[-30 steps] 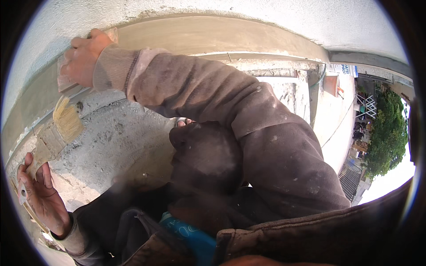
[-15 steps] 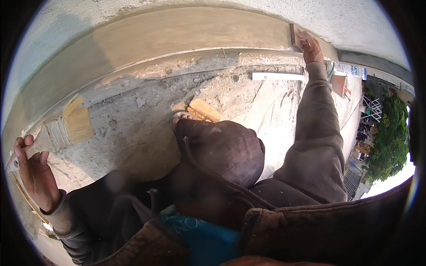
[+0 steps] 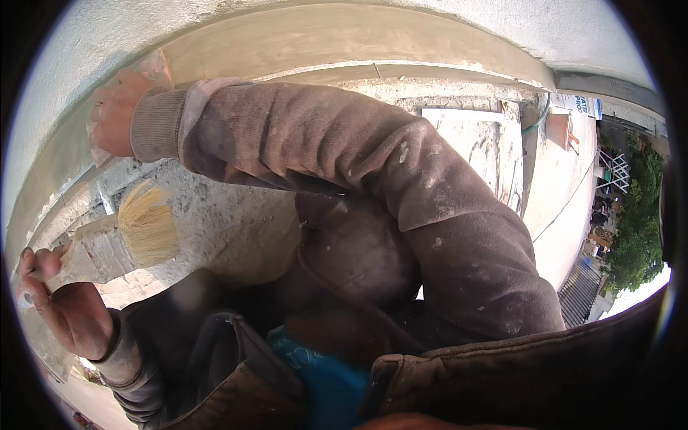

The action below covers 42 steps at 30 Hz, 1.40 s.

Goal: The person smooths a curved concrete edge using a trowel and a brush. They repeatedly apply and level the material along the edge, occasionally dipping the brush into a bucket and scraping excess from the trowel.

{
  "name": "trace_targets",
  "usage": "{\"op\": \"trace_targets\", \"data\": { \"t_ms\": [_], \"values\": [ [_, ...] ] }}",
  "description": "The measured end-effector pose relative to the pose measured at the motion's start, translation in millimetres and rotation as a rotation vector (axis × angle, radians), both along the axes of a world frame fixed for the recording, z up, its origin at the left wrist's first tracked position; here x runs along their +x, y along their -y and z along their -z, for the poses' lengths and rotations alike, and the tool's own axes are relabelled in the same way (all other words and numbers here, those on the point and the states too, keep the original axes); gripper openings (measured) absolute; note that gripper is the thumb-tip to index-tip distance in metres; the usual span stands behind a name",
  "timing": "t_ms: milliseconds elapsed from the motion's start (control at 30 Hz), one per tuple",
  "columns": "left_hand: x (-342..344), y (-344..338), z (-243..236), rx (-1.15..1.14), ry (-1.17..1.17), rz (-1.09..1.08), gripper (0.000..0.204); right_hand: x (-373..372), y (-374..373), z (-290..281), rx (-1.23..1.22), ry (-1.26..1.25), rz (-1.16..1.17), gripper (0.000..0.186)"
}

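Observation:
My right hand [image 3: 118, 115] is closed on a flat rectangular plastering float [image 3: 158, 67], pressed to the smooth grey-beige plaster band [image 3: 344, 39] along the foot of the wall. Its arm reaches across to the left. Only the float's edges show around the hand. Lower at the left, my left hand [image 3: 75, 315] grips a wide brush [image 3: 100, 249] by its handle. The brush's pale bristles [image 3: 149, 223] point to the right, over the dusty ground and apart from the wall.
Above the band runs a rough white wall [image 3: 459, 18]. A white board [image 3: 462, 125] lies on the ground beyond my right arm. Farther right stand a reddish-brown container [image 3: 557, 130] and a white-and-blue package [image 3: 579, 105]. Green trees [image 3: 634, 215] show at the far right.
My right hand has swept the float from the right end of the band to the left. My left hand has shifted slightly down with the brush.

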<state>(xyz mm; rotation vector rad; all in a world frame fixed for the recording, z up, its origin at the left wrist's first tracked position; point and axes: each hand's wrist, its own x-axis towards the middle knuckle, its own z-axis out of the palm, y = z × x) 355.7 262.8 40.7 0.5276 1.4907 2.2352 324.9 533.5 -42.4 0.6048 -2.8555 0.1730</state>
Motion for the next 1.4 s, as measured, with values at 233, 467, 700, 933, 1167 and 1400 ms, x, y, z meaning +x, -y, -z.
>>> {"op": "trace_targets", "data": {
  "t_ms": [233, 467, 700, 933, 1167, 1400],
  "values": [
    [-16.0, 44.6, 8.5, -0.186, 0.041, -0.153, 0.043, 126.0, -217.6, 11.9, -0.040, -0.155, 0.265, 0.034],
    [-7.7, 18.8, 11.9, -0.249, 0.079, -0.170, 0.044, 258.8, -385.3, -9.0, -0.129, 0.070, 0.689, 0.031],
    [-39.2, 6.3, 21.2, -0.117, -0.012, -0.004, 0.044, 51.5, -67.3, 20.4, -0.167, -0.073, 0.142, 0.025],
    [-46.2, 28.6, 38.7, -0.199, -0.107, -0.093, 0.043, 195.4, -321.4, 20.4, -0.138, -0.150, 0.092, 0.031],
    [-21.7, 16.7, -2.1, -0.015, 0.153, 0.041, 0.045, 200.7, -294.0, 14.1, -0.058, -0.156, 0.324, 0.029],
    [-52.0, 26.8, 21.0, -0.003, 0.173, 0.058, 0.043, 52.1, -74.3, 22.2, -0.191, 0.061, 0.212, 0.015]
  ]
}}
